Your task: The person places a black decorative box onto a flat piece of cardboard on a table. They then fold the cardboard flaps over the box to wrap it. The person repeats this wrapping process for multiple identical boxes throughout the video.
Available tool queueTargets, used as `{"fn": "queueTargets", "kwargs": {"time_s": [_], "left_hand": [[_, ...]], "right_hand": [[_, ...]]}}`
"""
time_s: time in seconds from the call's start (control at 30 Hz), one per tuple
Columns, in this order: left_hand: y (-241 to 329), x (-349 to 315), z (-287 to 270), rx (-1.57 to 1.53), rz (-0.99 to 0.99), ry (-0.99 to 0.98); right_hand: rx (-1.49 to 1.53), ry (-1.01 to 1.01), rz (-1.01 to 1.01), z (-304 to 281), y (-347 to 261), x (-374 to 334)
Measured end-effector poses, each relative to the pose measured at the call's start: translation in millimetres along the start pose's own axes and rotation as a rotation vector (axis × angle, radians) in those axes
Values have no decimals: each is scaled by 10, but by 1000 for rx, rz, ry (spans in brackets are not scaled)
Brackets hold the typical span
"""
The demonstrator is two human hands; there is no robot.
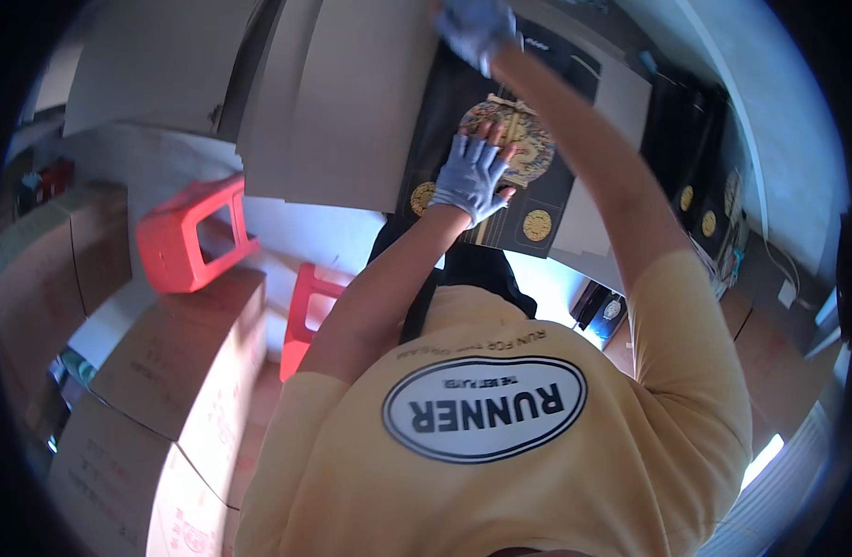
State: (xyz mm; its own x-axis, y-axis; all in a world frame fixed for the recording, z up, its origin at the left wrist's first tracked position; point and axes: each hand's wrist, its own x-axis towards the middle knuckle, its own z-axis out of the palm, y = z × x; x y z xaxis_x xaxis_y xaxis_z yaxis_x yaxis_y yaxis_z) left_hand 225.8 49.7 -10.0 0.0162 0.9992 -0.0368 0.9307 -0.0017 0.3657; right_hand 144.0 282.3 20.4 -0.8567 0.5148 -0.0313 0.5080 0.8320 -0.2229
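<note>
A flat black printed panel (569,85) with gold round emblems and a many-coloured round design lies on the work surface in front of me. My left hand (471,182), in a grey glove with bare fingertips, rests flat on it with fingers spread, partly covering the coloured design. At the panel's far edge is my right hand (479,32), also gloved in grey. Motion blurs its fingers, so I cannot tell whether it grips anything.
Large grey-brown cardboard sheets (347,107) lie left of the panel. Black boxes with gold emblems (695,172) stand at the right. Red plastic stools (180,241) and brown cartons (157,362) are at the lower left. A cable (768,218) hangs at the right.
</note>
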Motion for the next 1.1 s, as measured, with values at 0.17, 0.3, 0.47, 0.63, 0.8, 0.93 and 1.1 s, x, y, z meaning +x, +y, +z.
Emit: {"fn": "queueTargets", "kwargs": {"time_s": [0.17, 0.3, 0.47, 0.63, 0.8, 0.93, 1.1], "left_hand": [[23, 21, -43, -16, 38, 3], [-54, 37, 37, -3, -57, 58], [41, 48, 121, 106, 75, 180], [-140, 109, 260, 94, 81, 181], [-398, 221, -51, 146, 123, 206], [-429, 464, -3, 294, 92, 225], [-365, 457, -53, 368, 98, 170]], "right_hand": [[-285, 752, -113, 331, 95, 659], [-242, -475, -238, -190, -1333, -159], [310, -55, -1194, 1051, -1890, -1545], [595, -329, -574, 265, -1604, -1598], [572, -56, 256, -667, -286, -2200], [283, 204, 664, -600, 260, -3018], [118, 220, 534, -103, -328, -3802]]}}
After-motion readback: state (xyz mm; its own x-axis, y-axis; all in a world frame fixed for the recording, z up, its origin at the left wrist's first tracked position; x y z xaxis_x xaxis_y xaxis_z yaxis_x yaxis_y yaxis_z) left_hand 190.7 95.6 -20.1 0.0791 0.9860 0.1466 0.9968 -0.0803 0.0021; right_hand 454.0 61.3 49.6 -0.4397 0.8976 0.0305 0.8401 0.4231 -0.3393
